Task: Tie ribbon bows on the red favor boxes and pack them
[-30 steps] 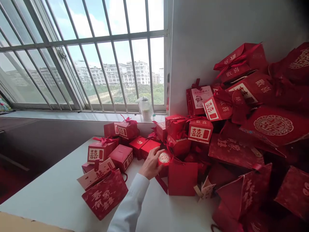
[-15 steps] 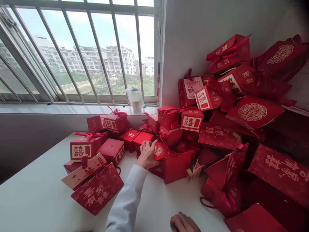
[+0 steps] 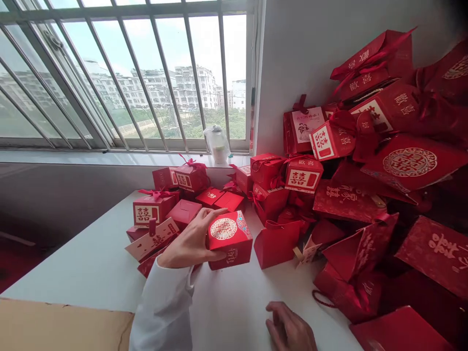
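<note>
My left hand (image 3: 193, 239) is closed around the left side of a red gift box (image 3: 234, 243) with a round gold emblem on top and a patterned blue-edged corner. The box is raised over the white table (image 3: 226, 302). My right hand (image 3: 291, 326) hovers near the table's front, fingers loosely bent and apart, with nothing in it. Just right of the held box stands a plain red gift bag (image 3: 277, 243). Behind it lie two flat-topped red boxes (image 3: 228, 200). On the left is a red box with a ribbon bow (image 3: 146, 212).
A tall heap of red bags and boxes (image 3: 351, 200) fills the right side against the wall. A brown cardboard piece (image 3: 66, 324) juts in at lower left. On the sill below the barred window stands a cup in a plastic bag (image 3: 218, 146).
My left hand has taken the emblem box from among the others and lifted it toward me. My right hand has come further into view. The view has shifted slightly.
</note>
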Tool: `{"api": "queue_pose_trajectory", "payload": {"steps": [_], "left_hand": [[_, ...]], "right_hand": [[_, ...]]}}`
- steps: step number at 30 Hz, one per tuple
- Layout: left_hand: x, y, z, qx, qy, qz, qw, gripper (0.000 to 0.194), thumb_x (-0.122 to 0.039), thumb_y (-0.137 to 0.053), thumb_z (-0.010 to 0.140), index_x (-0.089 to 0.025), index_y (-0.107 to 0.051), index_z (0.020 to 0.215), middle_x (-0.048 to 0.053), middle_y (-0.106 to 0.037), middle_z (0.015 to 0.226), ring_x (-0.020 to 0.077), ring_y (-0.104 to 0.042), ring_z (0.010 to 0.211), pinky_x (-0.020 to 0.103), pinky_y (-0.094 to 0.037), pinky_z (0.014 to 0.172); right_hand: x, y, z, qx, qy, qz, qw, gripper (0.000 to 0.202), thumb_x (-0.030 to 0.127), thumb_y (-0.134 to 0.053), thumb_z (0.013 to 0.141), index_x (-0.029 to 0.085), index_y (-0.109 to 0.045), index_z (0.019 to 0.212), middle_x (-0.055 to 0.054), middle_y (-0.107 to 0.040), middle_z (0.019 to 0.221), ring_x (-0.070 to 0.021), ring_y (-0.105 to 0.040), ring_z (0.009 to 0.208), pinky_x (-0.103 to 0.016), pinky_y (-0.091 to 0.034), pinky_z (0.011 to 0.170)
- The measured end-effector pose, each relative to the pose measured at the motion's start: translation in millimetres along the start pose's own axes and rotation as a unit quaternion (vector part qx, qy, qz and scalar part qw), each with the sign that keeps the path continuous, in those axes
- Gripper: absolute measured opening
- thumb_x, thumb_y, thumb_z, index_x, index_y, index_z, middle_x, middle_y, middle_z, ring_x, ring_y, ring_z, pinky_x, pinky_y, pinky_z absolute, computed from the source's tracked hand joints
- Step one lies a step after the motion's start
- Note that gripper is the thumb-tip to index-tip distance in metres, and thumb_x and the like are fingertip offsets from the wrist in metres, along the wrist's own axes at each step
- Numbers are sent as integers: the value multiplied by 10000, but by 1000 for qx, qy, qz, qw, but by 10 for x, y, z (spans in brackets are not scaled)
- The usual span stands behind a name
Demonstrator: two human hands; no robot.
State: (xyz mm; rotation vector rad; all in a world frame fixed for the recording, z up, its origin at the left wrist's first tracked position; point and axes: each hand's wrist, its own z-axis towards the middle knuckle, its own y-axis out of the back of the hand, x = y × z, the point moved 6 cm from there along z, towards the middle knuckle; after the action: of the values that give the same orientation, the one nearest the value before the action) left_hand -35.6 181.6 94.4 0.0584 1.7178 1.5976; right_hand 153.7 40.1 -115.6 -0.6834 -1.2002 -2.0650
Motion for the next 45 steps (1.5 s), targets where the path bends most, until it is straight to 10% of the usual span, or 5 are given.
{"api": "queue_pose_trajectory", "payload": {"steps": [7,15,23,34,45], "left_hand": [[-453,-612,-139,125,-2,67,990,874,-227,-741,580,-188,-366,1368,124,-437,1182,300,-475,1113,392,-448,931],[-561,-913,-196,139,-26,-32,989,1031,-531,-732,652,-222,-183,1468,135,-492,1220,286,-517,1081,409,-432,938],[-63,-905,-285,133,18,-66,989,561,-410,-551,843,-158,-437,1331,131,-618,1149,250,-583,1040,325,-450,868],[-204,-1032,-374,146,-4,-79,986,45,-200,-531,827,-165,-544,801,-9,-625,666,85,-484,505,188,-361,512],[-200,-1023,-277,160,-58,-309,936,315,-434,-447,884,-146,-518,779,-23,-490,659,92,-424,604,210,-369,567]], "right_hand": [[145,228,296,9,-182,327,927,490,561,-424,877,209,-514,1206,-92,-636,1011,-196,-639,793,-310,-540,674],[18,466,170,-50,-260,143,954,388,479,-528,846,194,-524,1108,-119,-578,1142,-224,-581,908,-379,-510,774],[218,426,174,13,-158,177,971,562,440,-529,864,233,-374,1362,-117,-462,1361,-269,-465,1220,-466,-428,977],[350,456,219,50,-109,118,986,871,266,-688,722,270,-204,1446,-104,-421,1398,-273,-434,1264,-485,-404,1017],[1027,629,310,53,124,-122,983,647,157,-581,771,286,-399,1378,-93,-335,1406,-341,-312,1285,-566,-381,995]]}}
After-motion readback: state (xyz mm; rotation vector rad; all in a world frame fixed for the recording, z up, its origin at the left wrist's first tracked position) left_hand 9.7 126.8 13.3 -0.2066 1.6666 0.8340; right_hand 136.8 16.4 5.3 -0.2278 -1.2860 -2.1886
